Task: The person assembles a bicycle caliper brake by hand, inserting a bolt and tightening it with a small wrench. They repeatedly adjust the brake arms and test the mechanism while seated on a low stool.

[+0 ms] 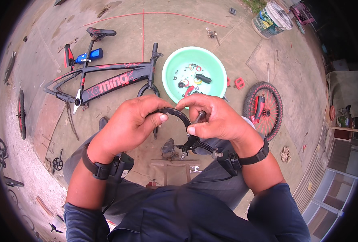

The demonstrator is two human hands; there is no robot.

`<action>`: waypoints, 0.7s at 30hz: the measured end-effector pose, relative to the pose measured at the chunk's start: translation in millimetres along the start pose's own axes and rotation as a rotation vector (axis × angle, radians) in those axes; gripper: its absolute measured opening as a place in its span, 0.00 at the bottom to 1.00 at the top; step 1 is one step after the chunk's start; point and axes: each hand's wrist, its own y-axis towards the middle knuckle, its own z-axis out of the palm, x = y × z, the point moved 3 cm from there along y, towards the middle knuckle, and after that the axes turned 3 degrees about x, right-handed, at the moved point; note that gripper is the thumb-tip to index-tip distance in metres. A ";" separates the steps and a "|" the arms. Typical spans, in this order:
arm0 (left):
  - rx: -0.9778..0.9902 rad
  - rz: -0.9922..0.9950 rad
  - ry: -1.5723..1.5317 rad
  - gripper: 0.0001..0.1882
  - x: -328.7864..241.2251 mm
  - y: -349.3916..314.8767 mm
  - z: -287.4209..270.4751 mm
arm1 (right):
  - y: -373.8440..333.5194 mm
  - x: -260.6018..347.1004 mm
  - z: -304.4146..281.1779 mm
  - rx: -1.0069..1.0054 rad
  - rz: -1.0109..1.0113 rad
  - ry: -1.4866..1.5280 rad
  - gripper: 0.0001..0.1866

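A black bicycle brake caliper (pixel 182 116), with a curved arm and a forked lower part, is held between my hands above my lap. My left hand (pixel 132 121) pinches the upper left end of its curved arm between thumb and index finger. On the other side, my right hand (pixel 213 117) grips the caliper's middle, the thumb pressed on it and the index finger touching the top of the curve. A dark bolt (pixel 200 117) sticks up beside the right thumb. Metal fittings (pixel 184 155) show on the caliper's two lower ends.
Beyond my hands stands a mint-green basin (pixel 167 72) of small parts. A black bicycle frame (pixel 106 86) lies left; a wheel (pixel 274 109) and red pedal (pixel 239 83) lie right. A bucket (pixel 265 24) stands far right. Wrenches (pixel 195 169) lie near my knees.
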 end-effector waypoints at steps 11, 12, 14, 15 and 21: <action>0.012 -0.084 -0.206 0.12 5.1 -3.0 3.8 | -1.0 0.0 -3.9 -0.042 -0.020 -0.015 0.22; 0.016 -0.095 -0.222 0.12 4.7 -3.4 3.6 | -0.4 -0.2 -4.6 -0.048 -0.016 -0.017 0.24; 0.027 -0.128 -0.273 0.11 4.0 -4.6 3.7 | 0.0 -0.6 -4.8 -0.052 -0.011 -0.014 0.27; 0.035 -0.150 -0.308 0.10 3.9 -5.1 4.3 | -0.1 -0.2 -5.0 -0.050 -0.011 -0.011 0.26; 0.029 -0.153 -0.322 0.11 6.2 -5.0 7.1 | -1.0 1.5 -5.6 -0.037 0.012 -0.058 0.26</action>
